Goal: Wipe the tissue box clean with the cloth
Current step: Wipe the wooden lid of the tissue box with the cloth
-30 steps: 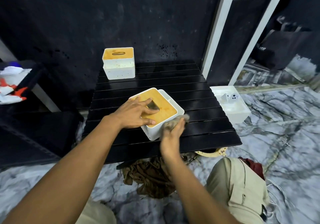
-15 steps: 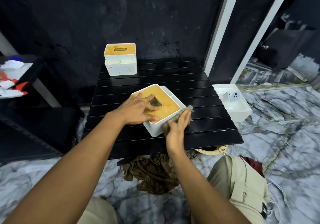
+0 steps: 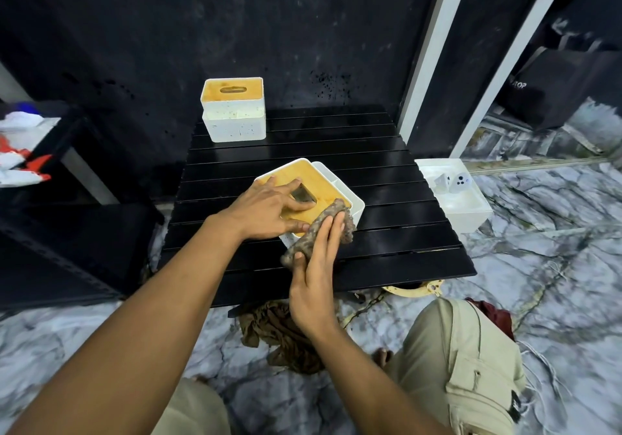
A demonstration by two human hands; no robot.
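A white tissue box [image 3: 350, 199] with a tan wooden lid stands near the middle of the black slatted table [image 3: 387, 232]. My left hand [image 3: 266, 210] lies flat on the lid beside its slot, fingers spread. A grey-brown speckled cloth [image 3: 304, 244] is pressed against the box's near right side. My right hand [image 3: 316, 276] lies over the cloth with straight fingers, the thumb against its lower end. The box's near wall is mostly hidden by the cloth and hand.
A second white tissue box [image 3: 234, 111] with a wooden lid stands at the table's far left corner. On the marble floor to the right sits a white tray [image 3: 454, 205] with small objects. A brown rag [image 3: 279, 333] lies under the table's front edge. A dark shelf [image 3: 50, 199] is on the left.
My right hand has slid the cloth along the box's near right side, and it now spreads further up toward the lid's edge. My left hand stays on the lid.
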